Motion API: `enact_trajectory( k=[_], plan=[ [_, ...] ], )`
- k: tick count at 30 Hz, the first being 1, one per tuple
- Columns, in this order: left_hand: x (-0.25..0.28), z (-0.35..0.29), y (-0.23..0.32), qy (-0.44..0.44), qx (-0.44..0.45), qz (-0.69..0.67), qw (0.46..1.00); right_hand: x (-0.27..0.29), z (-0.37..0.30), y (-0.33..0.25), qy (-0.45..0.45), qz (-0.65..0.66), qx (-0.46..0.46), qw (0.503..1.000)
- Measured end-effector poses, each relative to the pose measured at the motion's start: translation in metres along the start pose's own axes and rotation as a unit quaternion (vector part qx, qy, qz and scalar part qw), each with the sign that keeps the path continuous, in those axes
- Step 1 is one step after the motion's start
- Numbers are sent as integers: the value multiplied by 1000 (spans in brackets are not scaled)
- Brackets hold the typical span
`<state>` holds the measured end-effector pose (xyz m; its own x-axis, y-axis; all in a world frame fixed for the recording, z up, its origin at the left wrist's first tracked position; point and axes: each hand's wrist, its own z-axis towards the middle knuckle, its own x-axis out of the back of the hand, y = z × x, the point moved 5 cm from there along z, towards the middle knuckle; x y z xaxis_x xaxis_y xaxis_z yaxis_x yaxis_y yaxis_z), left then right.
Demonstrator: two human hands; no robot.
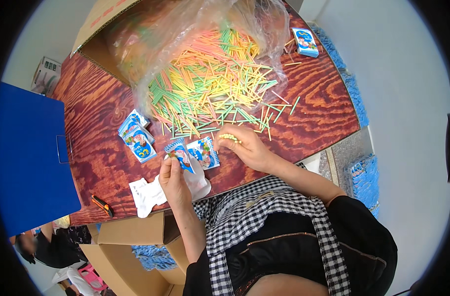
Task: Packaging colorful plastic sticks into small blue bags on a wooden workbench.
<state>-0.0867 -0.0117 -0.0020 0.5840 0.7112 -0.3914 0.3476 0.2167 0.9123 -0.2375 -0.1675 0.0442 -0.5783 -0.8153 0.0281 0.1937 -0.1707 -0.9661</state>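
My left hand (pixel 174 181) pinches the edge of a small blue-and-white packet (pixel 183 157) near the table's front edge. In my closed right hand (pixel 252 149) is a bunch of thin sticks (pixel 230 138), their pale yellow ends showing. Beneath and beside the held packet lies another printed packet (pixel 204 152). Just beyond my hands spreads a large heap of thin pink, yellow and green sticks (pixel 210 74), spilling from a clear plastic bag (pixel 161 34). Several more packets (pixel 138 143) overlap left of my left hand. White cloth or paper (pixel 147 193) lies below them.
A cardboard box (pixel 101 29) lies behind the heap on the wood-grain table (pixel 316 93). One packet (pixel 305 42) sits far right. An orange-black cutter knife (pixel 102 205) and blue board (pixel 30 158) are left. Below stands an open carton (pixel 121 256); another person (pixel 57 249) is lower left.
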Motion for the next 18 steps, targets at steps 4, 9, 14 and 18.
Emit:
enact_trajectory(
  k=[4, 9, 14, 18],
  plan=[
    [-10, -6, -2, -7, 17, 14, 1000, 0, -1, -1, -1, 13, -12, 1000],
    [-32, -9, -11, -82, 0, 108, 991, 16, 7, 7, 77, 166, -45, 982],
    [-57, -13, -17, -110, 6, 73, 991, 7, 45, -23, 23, 351, -126, 928],
    [-67, -15, -20, -105, 34, 27, 993, -12, 52, -19, -72, 384, -144, 909]
  ],
)
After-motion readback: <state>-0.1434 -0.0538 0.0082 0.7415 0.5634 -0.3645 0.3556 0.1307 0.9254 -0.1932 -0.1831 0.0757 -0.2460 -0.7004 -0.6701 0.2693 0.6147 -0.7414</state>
